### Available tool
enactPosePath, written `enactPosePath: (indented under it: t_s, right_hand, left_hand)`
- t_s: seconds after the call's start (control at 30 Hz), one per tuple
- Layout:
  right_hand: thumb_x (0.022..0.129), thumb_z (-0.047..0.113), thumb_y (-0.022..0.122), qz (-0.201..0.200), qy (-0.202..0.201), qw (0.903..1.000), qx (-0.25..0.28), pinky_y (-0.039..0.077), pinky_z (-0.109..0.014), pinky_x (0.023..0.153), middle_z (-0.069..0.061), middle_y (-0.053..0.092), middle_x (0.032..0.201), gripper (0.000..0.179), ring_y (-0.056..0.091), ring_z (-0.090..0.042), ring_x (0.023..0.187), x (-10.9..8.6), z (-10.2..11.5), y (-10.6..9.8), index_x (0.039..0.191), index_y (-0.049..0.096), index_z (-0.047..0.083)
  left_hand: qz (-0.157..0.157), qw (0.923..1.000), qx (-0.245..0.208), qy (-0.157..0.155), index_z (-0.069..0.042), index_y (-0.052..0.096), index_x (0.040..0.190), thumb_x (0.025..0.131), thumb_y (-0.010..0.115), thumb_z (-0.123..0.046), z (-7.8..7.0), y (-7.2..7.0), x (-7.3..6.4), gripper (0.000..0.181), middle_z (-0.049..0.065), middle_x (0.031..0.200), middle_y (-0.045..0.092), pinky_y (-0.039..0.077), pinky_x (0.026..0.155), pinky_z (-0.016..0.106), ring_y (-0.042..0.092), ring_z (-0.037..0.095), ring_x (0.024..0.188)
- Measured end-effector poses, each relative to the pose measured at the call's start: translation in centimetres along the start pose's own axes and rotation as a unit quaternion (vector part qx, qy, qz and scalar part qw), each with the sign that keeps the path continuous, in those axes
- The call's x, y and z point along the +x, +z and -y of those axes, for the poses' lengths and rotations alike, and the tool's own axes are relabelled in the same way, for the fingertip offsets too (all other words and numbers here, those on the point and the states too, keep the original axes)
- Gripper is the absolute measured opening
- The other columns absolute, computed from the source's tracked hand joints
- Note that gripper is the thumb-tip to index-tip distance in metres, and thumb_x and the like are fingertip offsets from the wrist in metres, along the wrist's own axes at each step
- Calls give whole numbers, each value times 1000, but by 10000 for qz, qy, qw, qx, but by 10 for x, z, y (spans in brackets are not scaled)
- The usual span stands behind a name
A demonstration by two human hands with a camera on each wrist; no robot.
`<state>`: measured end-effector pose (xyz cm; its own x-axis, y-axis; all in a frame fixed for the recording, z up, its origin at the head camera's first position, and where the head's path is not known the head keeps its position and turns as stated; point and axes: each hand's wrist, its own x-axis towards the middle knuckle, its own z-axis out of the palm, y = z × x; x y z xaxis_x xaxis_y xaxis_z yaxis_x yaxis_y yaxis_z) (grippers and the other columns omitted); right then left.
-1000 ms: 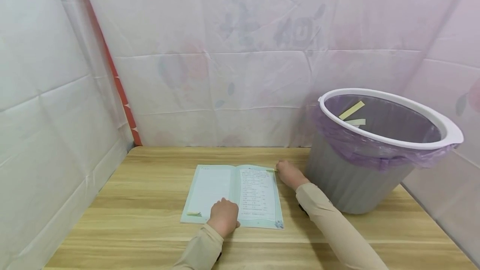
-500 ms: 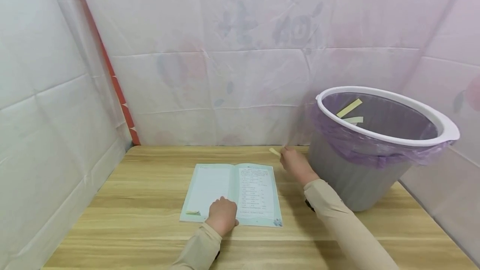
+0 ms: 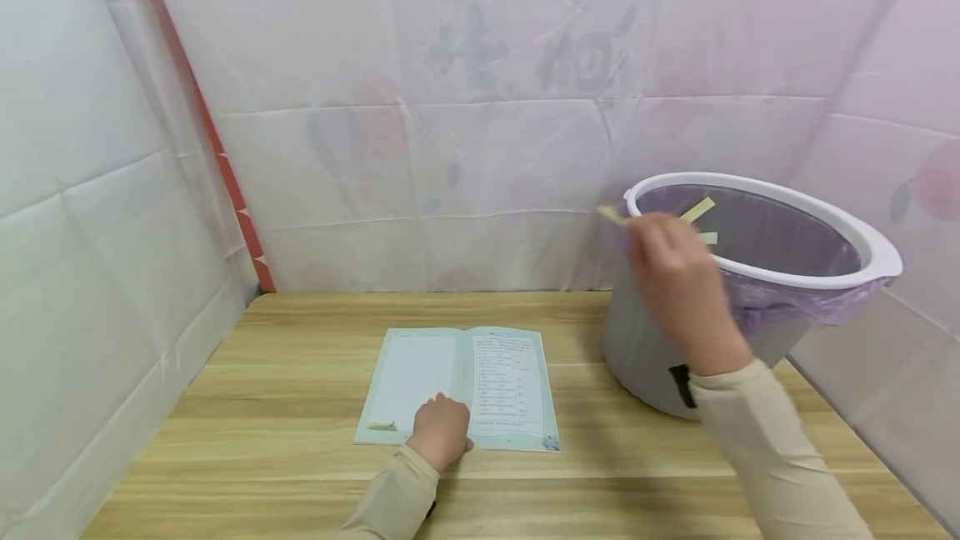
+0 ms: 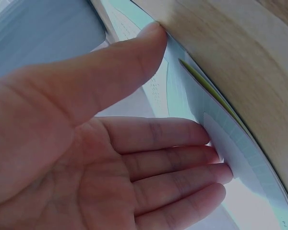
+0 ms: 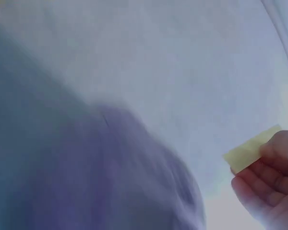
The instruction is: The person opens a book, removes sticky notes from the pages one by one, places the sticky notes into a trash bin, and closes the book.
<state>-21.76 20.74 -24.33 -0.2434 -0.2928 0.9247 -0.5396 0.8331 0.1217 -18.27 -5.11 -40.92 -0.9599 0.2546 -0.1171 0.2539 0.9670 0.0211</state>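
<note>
An open booklet (image 3: 510, 394) with pale green page borders lies flat on the table. My left hand (image 3: 441, 429) rests on its lower middle. In the left wrist view the fingers (image 4: 168, 163) are extended with their tips on the page, and the thumb (image 4: 129, 62) touches the booklet's edge. My right hand (image 3: 678, 286) is raised in front of the near left rim of a grey trash bin (image 3: 637, 357). Between thumb and fingers it pinches a narrow yellow sticky note (image 5: 249, 151), whose free end points left.
The bin stands at the table's right, with a white rim (image 3: 873, 248) and a purple liner bag (image 3: 795, 302). Pale strips (image 3: 699, 209) lie inside it. Wooden tabletop (image 3: 292, 407) surrounds the booklet, and white sheeting (image 3: 420, 165) hangs behind and at both sides.
My right hand has taken the yellow sticky note from the booklet's upper right corner and moved right and up to the bin's rim. The left hand has stayed on the booklet.
</note>
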Motion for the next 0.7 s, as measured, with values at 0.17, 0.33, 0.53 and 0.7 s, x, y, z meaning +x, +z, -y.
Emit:
enactPosePath:
  t_s: [0.17, 0.33, 0.53, 0.7]
  right_hand:
    - [91, -6, 50, -245, 859, 9938, -669, 41, -59, 67, -29, 56, 84, 11, 51, -49, 80, 19, -19, -45, 93, 58, -12]
    - [90, -6, 49, 297, 1498, 9822, -1090, 40, -61, 62, -29, 56, 83, 15, 52, -50, 78, 19, -38, -68, 94, 62, -13]
    - [88, -7, 47, 1119, 1844, 9692, -1188, 39, -61, 55, -27, 55, 79, 17, 52, -48, 72, 12, -48, -78, 90, 63, -11]
    - [85, -7, 48, 1362, 1860, 9649, -1255, 38, -62, 54, -28, 56, 77, 18, 53, -49, 70, 9, -52, -80, 90, 64, -11]
  left_hand:
    - [18, 10000, -29, -13, -1, 72, 96, 76, 81, -31, 1, 2, 1, 37, 19, 108, 68, 54, 84, 41, 65, 33, 101]
    - [71, 9999, -37, -66, -1, 72, 100, 76, 81, -32, 1, 3, 3, 40, 20, 113, 67, 54, 85, 43, 63, 34, 105]
    - [54, 10000, 1, -23, -1, 72, 99, 77, 81, -32, 4, 13, 8, 39, 19, 111, 67, 54, 85, 44, 64, 34, 104]
    - [-66, 10000, 22, 55, -1, 72, 92, 74, 82, -32, 2, 5, 2, 37, 18, 102, 69, 56, 80, 42, 66, 33, 97]
